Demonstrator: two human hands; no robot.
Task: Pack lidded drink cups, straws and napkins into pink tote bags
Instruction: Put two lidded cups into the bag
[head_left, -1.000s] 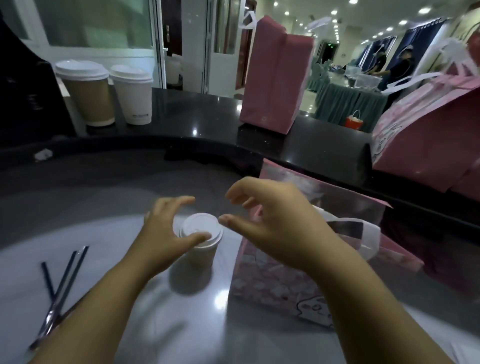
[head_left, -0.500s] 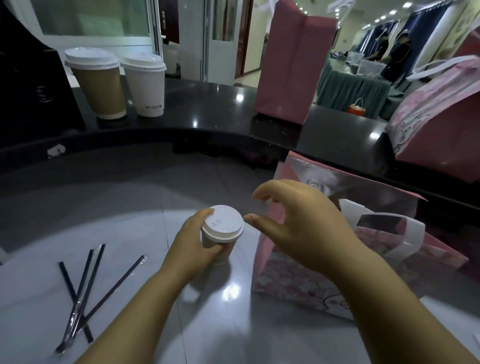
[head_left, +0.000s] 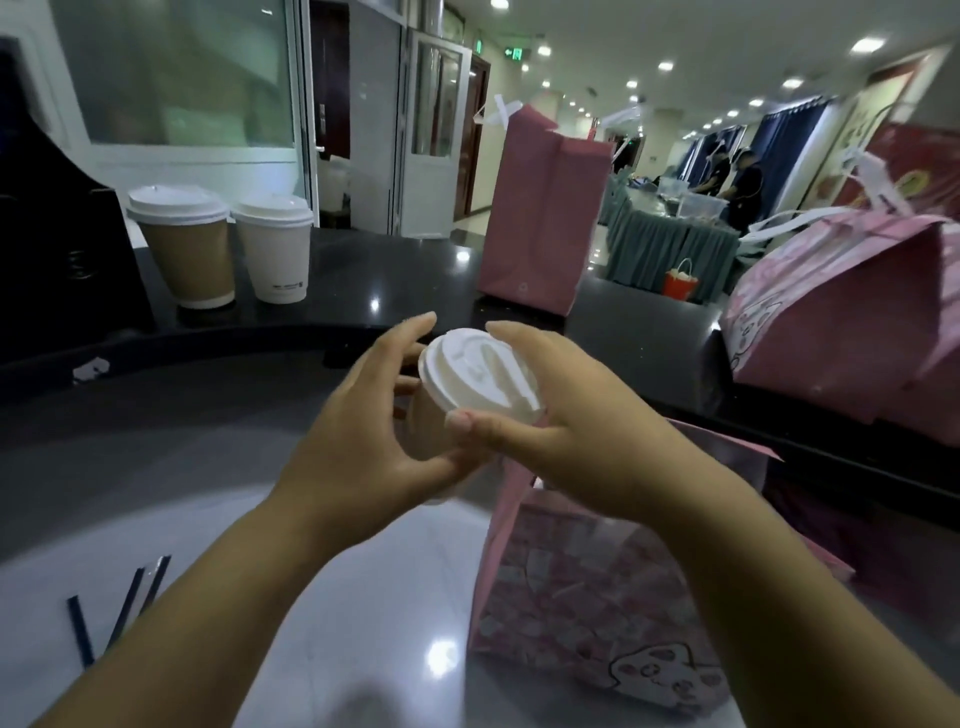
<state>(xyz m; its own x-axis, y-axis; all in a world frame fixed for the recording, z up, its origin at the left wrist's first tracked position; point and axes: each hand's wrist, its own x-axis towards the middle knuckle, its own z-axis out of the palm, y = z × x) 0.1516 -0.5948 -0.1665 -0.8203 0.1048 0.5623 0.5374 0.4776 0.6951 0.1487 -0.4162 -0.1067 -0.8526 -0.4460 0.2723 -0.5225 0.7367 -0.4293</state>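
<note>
Head view: the left hand (head_left: 363, 436) curls its fingers (head_left: 410, 332) round the side of a small cup (head_left: 428, 428). The right hand (head_left: 566, 441) pinches the rim of its white lid (head_left: 480, 374) between thumb and fingertips. The cup is held clear of the grey surface (head_left: 208, 493) and tilted, lid towards the camera; its contents are hidden.

Just below the right wrist stands a pink tote bag (head_left: 571, 597) with a cartoon print; its mouth is covered by the forearm, so its contents cannot be seen. Dark straws (head_left: 130, 597) lie near the left edge, well apart from the bag, with bare surface between them.

On the raised black surface (head_left: 389, 280) behind stand a lidded brown cup (head_left: 189, 254) and a lidded white cup (head_left: 278, 254), touching. An upright pink bag (head_left: 540, 218) stands mid-way along it, and another printed bag (head_left: 831, 322) at the right end.
</note>
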